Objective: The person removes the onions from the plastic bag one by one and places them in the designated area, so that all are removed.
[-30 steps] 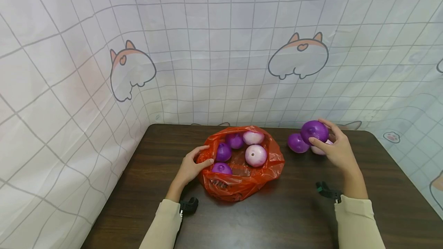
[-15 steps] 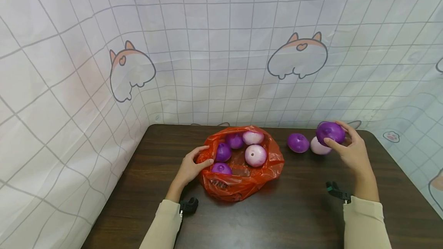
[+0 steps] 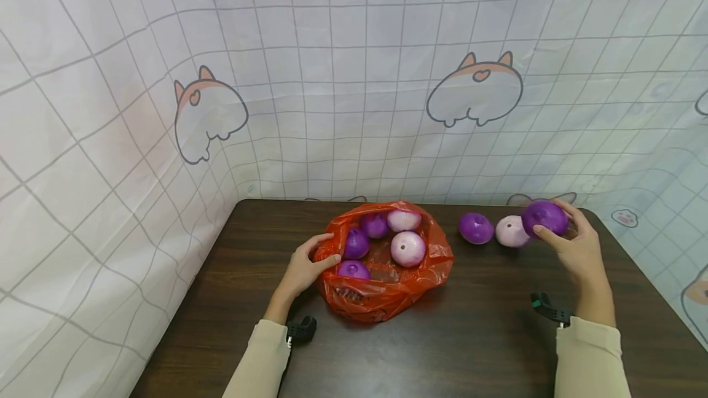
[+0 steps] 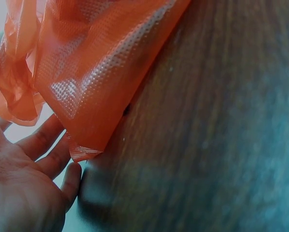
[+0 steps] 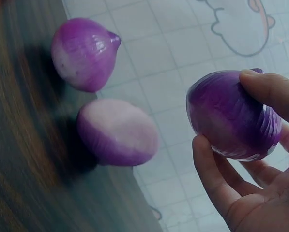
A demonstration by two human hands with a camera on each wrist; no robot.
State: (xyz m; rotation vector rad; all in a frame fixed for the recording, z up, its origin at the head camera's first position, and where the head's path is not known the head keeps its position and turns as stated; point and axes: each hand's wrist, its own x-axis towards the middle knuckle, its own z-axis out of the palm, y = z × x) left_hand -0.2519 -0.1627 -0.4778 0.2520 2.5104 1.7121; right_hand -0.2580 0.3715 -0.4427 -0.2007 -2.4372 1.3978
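Observation:
My right hand (image 3: 581, 250) holds a dark purple onion (image 3: 544, 218) between thumb and fingers, raised at the table's back right. In the right wrist view the held onion (image 5: 234, 115) is apart from a pale onion (image 5: 117, 131) and a purple onion (image 5: 84, 54) resting side by side on the table. On the left, my left hand (image 3: 304, 268) holds the side rim of a red plastic bag (image 3: 381, 300), thumb over the edge and fingers outside. Inside the bag lie several onions, among them a white one (image 3: 408, 249) and a purple one (image 3: 357, 243).
The dark wooden table (image 3: 431, 355) ends at the back against a white gridded cloth (image 3: 359, 91) with cartoon animal prints. This cloth also hangs along the left and right sides. A black wrist strap (image 3: 301, 328) sits on the left forearm.
My right hand has moved to the right with the purple onion, away from above the two onions on the table. The left hand and the bag stay put.

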